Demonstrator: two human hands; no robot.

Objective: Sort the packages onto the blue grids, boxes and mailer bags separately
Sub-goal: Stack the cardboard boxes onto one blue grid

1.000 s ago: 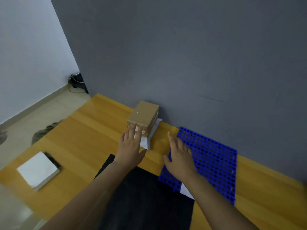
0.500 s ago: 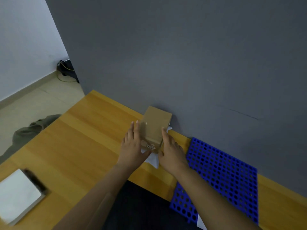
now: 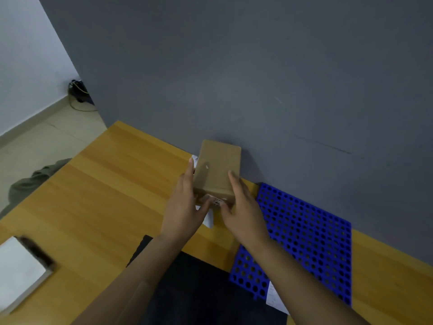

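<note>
A brown cardboard box (image 3: pixel 219 165) stands at the back of the wooden table (image 3: pixel 105 195), against the grey wall. It sits on a white mailer bag (image 3: pixel 208 220) that peeks out beneath it. My left hand (image 3: pixel 182 207) lies along the box's left side and my right hand (image 3: pixel 243 207) along its right side. Both thumbs wrap onto the near face, so both hands grip the box. A blue perforated grid (image 3: pixel 304 231) lies just right of the box with nothing on it.
A black flat package (image 3: pixel 199 289) lies at the near edge between my forearms. A white box (image 3: pixel 18 270) sits at the near left corner. A white paper (image 3: pixel 274 299) pokes from under the grid. The grey wall (image 3: pixel 234 78) bounds the back.
Both hands reached forward from open in front of the box and closed on its two sides. The view shifted closer and to the left.
</note>
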